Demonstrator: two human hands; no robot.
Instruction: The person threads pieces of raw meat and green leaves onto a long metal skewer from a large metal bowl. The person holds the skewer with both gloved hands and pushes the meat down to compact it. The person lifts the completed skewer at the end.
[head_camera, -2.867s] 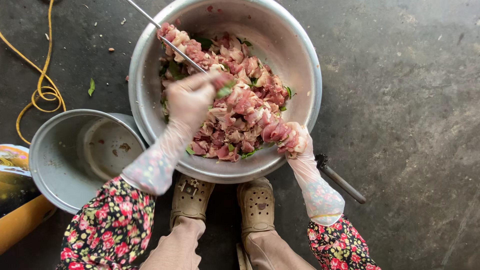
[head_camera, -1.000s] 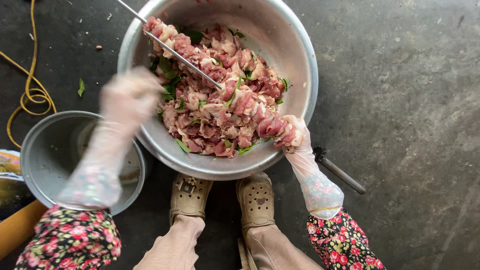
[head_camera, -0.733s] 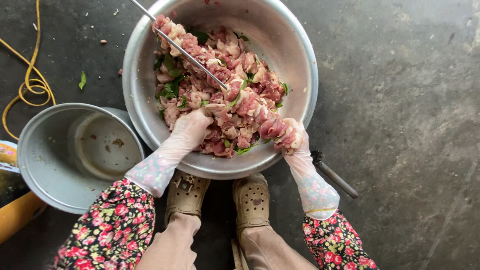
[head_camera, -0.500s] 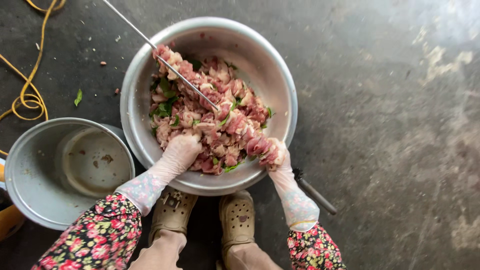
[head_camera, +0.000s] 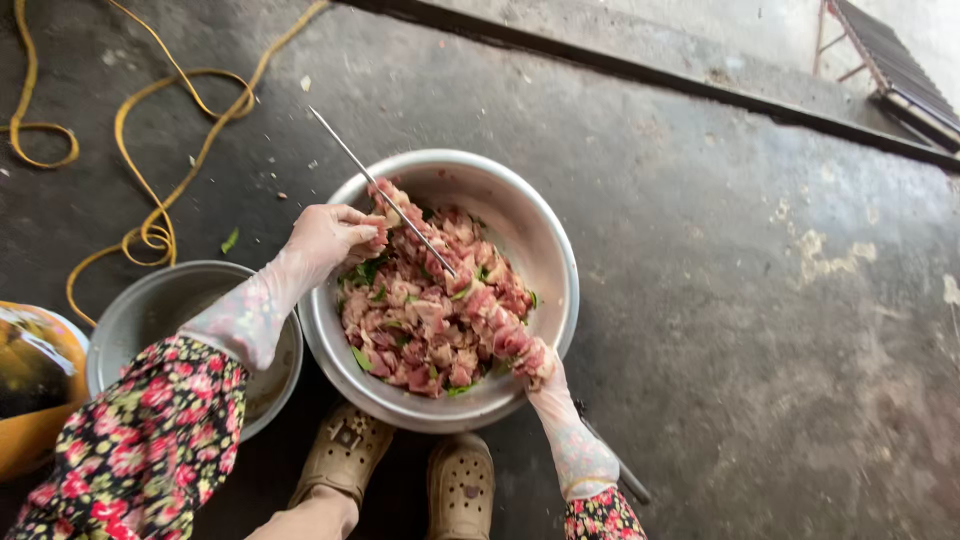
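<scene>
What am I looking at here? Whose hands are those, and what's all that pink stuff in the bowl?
A person wears a camera on their head, so you look down as they do. Their left hand pinches a piece of meat on a long metal skewer. Their right hand grips the skewer's other end, already packed with meat. Both wear thin clear gloves. The big metal bowl holds raw meat chunks with green leaves. Beside it sit a smaller metal pot, a yellow cord on the dark floor, and the person's tan clogs.

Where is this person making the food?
Probably outdoors or in an open yard, squatting on the ground. The big metal bowl of meat sits straight on a dark, stained concrete floor, and a yellow cord trails across it.
</scene>
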